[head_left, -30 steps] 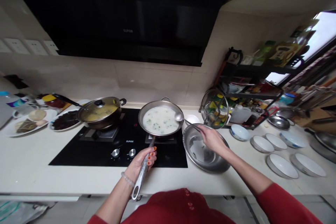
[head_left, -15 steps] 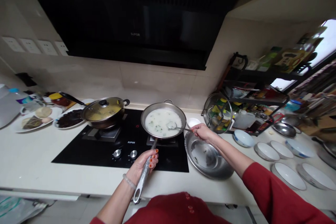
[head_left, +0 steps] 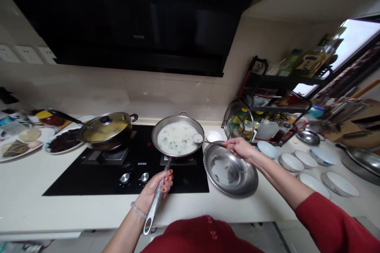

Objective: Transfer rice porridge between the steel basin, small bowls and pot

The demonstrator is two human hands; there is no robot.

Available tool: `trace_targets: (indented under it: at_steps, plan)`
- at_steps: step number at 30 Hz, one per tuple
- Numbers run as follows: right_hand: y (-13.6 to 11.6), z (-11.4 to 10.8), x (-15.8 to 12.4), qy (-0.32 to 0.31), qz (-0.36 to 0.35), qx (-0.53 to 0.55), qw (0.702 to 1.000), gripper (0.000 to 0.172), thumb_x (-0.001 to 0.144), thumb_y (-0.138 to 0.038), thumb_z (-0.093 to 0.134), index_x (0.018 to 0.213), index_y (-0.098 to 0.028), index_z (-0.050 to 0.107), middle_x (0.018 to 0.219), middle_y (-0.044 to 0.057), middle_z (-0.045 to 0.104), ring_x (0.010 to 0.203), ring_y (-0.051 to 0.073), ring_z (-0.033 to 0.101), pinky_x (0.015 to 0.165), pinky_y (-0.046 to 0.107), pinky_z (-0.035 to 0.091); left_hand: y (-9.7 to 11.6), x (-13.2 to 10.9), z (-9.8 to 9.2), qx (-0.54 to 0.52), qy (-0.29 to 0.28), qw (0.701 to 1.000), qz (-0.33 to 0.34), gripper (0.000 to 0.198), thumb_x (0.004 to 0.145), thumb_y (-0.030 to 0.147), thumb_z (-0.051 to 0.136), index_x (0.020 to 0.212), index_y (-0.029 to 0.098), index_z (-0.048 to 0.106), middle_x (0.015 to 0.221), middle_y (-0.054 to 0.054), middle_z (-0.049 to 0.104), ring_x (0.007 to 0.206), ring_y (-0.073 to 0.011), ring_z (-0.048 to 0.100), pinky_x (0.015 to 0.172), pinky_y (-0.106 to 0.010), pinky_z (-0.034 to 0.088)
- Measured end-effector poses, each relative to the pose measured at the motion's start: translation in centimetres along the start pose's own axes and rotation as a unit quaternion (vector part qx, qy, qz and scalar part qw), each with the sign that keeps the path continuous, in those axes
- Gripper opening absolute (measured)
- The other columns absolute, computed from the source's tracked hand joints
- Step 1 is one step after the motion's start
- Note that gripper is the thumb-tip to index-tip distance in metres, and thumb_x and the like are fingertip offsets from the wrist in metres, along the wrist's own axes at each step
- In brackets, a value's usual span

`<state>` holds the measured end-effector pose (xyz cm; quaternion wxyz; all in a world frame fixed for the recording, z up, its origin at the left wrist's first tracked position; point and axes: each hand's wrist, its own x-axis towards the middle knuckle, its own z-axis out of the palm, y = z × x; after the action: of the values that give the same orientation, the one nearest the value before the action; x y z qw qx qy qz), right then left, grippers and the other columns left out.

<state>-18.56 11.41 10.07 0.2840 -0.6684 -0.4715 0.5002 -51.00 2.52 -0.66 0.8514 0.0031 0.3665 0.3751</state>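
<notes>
At hob (head_left: 89, 174), L hand (head_left: 154, 189) is closed round the long handle of pan (head_left: 177, 139) w/ white porridge. R hand (head_left: 241, 148) pinches ladle (head_left: 197, 138), its bowl filled, at pan's right rim. Looks mid-scoop; steel basin (head_left: 251, 184) sits just beside pan, so any transfer needs a level carry.

shelf jars (head_left: 276, 114) blurred, left plate (head_left: 18, 148) cut off

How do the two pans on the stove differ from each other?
The open pan shows white porridge with green flecks; the lidded pan holds something yellow under a glass lid. The left hand grips the open pan's long handle and the right hand holds a ladle at its rim; no hand touches the lidded pan. Both sit on the black hob.
</notes>
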Motion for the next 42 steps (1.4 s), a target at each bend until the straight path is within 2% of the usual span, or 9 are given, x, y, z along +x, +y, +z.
trace_targets:
  at_steps: [8, 12, 16, 22, 25, 29, 32, 36, 42]
  plan:
    - [4.7, -5.6, -3.4, 0.043, 0.011, -0.015, 0.999, 0.029, 0.068, -0.024, 0.060, 0.094, -0.012, 0.066, 0.045, -0.006, 0.046, 0.036, 0.006, 0.034, 0.037, 0.018, 0.021, 0.0, 0.2, -0.7, -0.003, -0.018, 1.000, 0.005, 0.024, 0.088, 0.019, 0.055, 0.066, 0.013, 0.047, 0.050, 0.007, 0.035, 0.033, -0.0005, 0.034, 0.031, -0.010, 0.026]
    - [9.6, -6.4, -4.0, 0.079, -0.047, -0.115, 0.989, 0.027, 0.076, -0.021, 0.049, 0.091, -0.012, 0.069, 0.056, 0.001, 0.059, 0.049, 0.014, 0.053, 0.047, 0.024, 0.039, 0.0, 0.2, -0.6, -0.009, -0.011, 1.000, 0.016, 0.021, 0.089, 0.016, 0.052, 0.069, 0.013, 0.046, 0.052, 0.005, 0.039, 0.034, -0.0002, 0.034, 0.031, -0.010, 0.026]
    - [14.6, -5.5, -4.8, 0.128, -0.122, -0.332, 0.927, 0.031, 0.079, -0.016, 0.046, 0.097, -0.018, 0.071, 0.094, 0.011, 0.074, 0.089, 0.024, 0.068, 0.077, 0.030, 0.049, -0.1, 0.3, -0.6, -0.010, -0.009, 1.000, 0.014, 0.022, 0.091, 0.016, 0.049, 0.069, 0.013, 0.046, 0.052, 0.006, 0.038, 0.034, -0.0004, 0.033, 0.031, -0.009, 0.027]
    - [19.1, -3.5, -7.2, 0.101, -0.163, -0.613, 0.767, 0.062, 0.073, 0.003, 0.039, 0.129, -0.018, 0.058, 0.109, 0.015, 0.070, 0.075, 0.022, 0.070, 0.064, 0.028, 0.046, 0.1, 0.2, -0.5, 0.005, -0.018, 1.000, 0.000, 0.025, 0.090, 0.018, 0.051, 0.066, 0.013, 0.045, 0.051, 0.006, 0.037, 0.035, -0.0010, 0.034, 0.031, -0.010, 0.029]
    - [20.0, -3.2, -7.3, 0.114, -0.171, -0.595, 0.777, 0.060, 0.072, 0.001, 0.040, 0.125, -0.016, 0.060, 0.104, 0.016, 0.070, 0.073, 0.023, 0.069, 0.062, 0.029, 0.046, 0.1, 0.0, -0.3, -0.002, -0.017, 1.000, -0.001, 0.023, 0.089, 0.017, 0.052, 0.067, 0.013, 0.046, 0.051, 0.006, 0.037, 0.034, -0.0011, 0.033, 0.031, -0.010, 0.029]
    - [18.8, -3.7, -6.1, 0.187, -0.109, -0.314, 0.924, 0.038, 0.079, -0.016, 0.041, 0.106, -0.014, 0.068, 0.083, 0.012, 0.071, 0.066, 0.022, 0.066, 0.060, 0.031, 0.048, 0.0, 0.0, -0.2, -0.013, -0.014, 1.000, 0.010, 0.021, 0.089, 0.015, 0.052, 0.069, 0.013, 0.047, 0.050, 0.006, 0.038, 0.034, -0.0007, 0.032, 0.031, -0.009, 0.028]
    - [15.6, -3.9, -5.3, 0.196, -0.041, -0.055, 0.978, 0.039, 0.078, -0.028, 0.046, 0.106, -0.010, 0.065, 0.055, 0.003, 0.058, 0.046, 0.017, 0.053, 0.045, 0.027, 0.040, 0.0, 0.2, -0.4, 0.001, -0.015, 1.000, 0.001, 0.025, 0.089, 0.018, 0.053, 0.065, 0.013, 0.046, 0.048, 0.006, 0.035, 0.033, -0.0007, 0.032, 0.031, -0.009, 0.027]
    - [9.7, -2.8, -4.2, 0.146, -0.074, 0.015, 0.986, 0.045, 0.078, -0.032, 0.051, 0.113, -0.007, 0.062, 0.054, 0.000, 0.056, 0.044, 0.014, 0.048, 0.045, 0.025, 0.037, 0.0, 0.3, -0.5, 0.005, -0.016, 1.000, 0.000, 0.027, 0.090, 0.020, 0.052, 0.065, 0.013, 0.046, 0.047, 0.006, 0.036, 0.033, -0.0005, 0.032, 0.032, -0.009, 0.027]
    - [3.0, 1.9, -0.9, 0.104, -0.257, -0.323, 0.905, 0.035, 0.085, -0.019, 0.044, 0.111, -0.013, 0.067, 0.105, 0.014, 0.070, 0.098, 0.024, 0.064, 0.086, 0.031, 0.044, 0.1, 0.5, -0.9, 0.009, -0.029, 0.999, -0.008, 0.025, 0.088, 0.019, 0.055, 0.065, 0.014, 0.045, 0.049, 0.006, 0.037, 0.034, -0.0013, 0.034, 0.032, -0.010, 0.028]
